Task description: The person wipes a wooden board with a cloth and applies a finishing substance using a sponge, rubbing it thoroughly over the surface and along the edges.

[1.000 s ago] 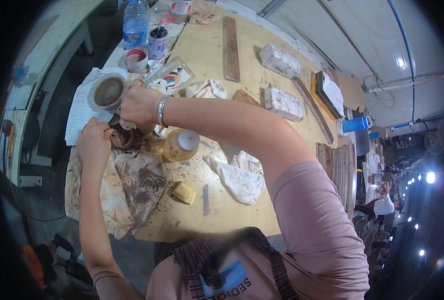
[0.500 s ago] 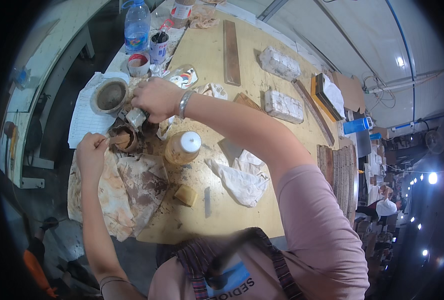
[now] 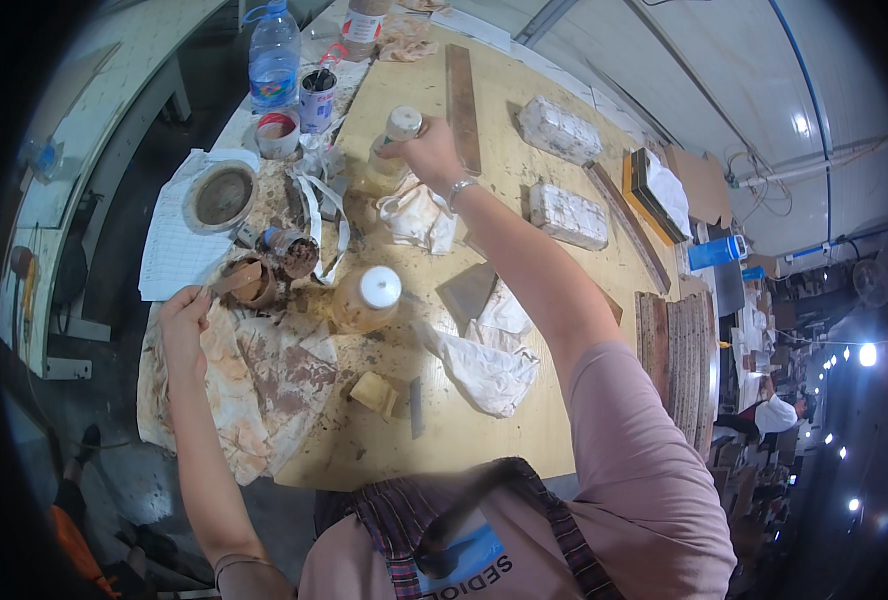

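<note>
My left hand (image 3: 185, 325) pinches a flat tan stick (image 3: 234, 280), its far end over a brown-stained cup (image 3: 254, 288). Beside that cup stands a small tin (image 3: 293, 252) caked with brown matter. My right hand (image 3: 431, 156) is closed round a clear bottle with a pale round cap (image 3: 404, 123), held over the far part of the board. A crumpled white cloth (image 3: 419, 215) lies just below this hand. Closer to me stands a yellowish bottle with a white lid (image 3: 378, 288). A round grey bowl (image 3: 222, 197) rests on a written sheet (image 3: 169, 248) at the left.
A stained cloth (image 3: 289, 370) covers the near left of the board. Nearby are a yellow sponge (image 3: 373, 394), a thin metal strip (image 3: 416, 407) and a white rag (image 3: 494, 365). Two wrapped blocks (image 3: 568, 215) and wooden strips lie right. A large water bottle (image 3: 274, 60) stands far left.
My right hand has moved right and away from the cluttered jars and now holds up the clear bottle, which lay on the board before. My left hand stays with the stick at the cup.
</note>
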`<state>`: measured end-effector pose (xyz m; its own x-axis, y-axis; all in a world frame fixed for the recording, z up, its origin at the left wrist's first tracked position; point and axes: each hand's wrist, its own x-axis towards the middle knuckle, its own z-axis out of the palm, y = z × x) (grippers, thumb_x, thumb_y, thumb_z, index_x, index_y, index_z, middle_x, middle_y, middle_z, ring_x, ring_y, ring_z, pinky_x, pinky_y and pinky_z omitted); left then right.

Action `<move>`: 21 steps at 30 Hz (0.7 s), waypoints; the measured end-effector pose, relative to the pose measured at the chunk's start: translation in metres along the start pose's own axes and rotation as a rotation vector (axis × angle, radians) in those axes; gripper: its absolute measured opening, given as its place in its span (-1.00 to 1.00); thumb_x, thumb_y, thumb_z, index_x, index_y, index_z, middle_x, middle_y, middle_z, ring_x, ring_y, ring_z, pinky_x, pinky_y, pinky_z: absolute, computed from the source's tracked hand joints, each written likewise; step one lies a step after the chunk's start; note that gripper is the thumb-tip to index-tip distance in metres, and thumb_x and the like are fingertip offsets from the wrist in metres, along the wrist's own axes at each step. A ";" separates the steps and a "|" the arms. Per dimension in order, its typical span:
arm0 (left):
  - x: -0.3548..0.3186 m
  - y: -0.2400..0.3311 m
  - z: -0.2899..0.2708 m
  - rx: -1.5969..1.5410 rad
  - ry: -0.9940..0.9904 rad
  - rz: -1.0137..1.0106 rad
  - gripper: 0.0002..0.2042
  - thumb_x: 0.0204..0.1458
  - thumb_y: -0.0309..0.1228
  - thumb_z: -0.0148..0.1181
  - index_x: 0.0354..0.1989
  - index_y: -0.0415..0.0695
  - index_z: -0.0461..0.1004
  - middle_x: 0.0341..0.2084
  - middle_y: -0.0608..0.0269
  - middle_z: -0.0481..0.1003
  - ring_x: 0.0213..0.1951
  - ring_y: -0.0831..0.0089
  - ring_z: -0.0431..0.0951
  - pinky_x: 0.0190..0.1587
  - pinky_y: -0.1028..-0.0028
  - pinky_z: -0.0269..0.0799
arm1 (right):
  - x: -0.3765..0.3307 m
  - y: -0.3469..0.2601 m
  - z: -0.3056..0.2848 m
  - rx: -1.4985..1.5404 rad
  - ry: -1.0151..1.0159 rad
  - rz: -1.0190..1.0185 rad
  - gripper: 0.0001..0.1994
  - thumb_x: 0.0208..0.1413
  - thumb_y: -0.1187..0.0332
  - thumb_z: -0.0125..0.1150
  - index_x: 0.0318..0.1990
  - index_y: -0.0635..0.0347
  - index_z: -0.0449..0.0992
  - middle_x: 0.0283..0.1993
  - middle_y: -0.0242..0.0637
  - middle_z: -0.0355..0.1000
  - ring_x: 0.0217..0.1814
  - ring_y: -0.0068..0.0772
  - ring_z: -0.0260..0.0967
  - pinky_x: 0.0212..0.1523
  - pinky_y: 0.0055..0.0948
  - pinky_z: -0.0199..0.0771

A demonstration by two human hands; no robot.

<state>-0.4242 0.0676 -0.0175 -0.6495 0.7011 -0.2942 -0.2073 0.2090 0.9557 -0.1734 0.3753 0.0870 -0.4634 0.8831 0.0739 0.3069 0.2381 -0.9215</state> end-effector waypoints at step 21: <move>-0.067 -0.034 0.000 0.329 0.194 0.498 -0.76 0.22 -0.56 0.04 0.02 -0.39 0.44 -0.12 0.11 0.52 -0.08 0.44 0.51 0.01 0.50 0.39 | -0.053 0.061 -0.099 -0.299 0.213 0.091 -0.51 -0.08 0.33 0.39 0.03 0.40 0.49 0.04 0.01 0.49 0.03 -0.21 0.47 0.04 -0.33 0.45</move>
<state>-0.3736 0.0139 -0.0299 -0.7378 0.6379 0.2207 0.3705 0.1094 0.9224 -0.0478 0.3833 0.0644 -0.2498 0.9628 0.1035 0.5823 0.2347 -0.7784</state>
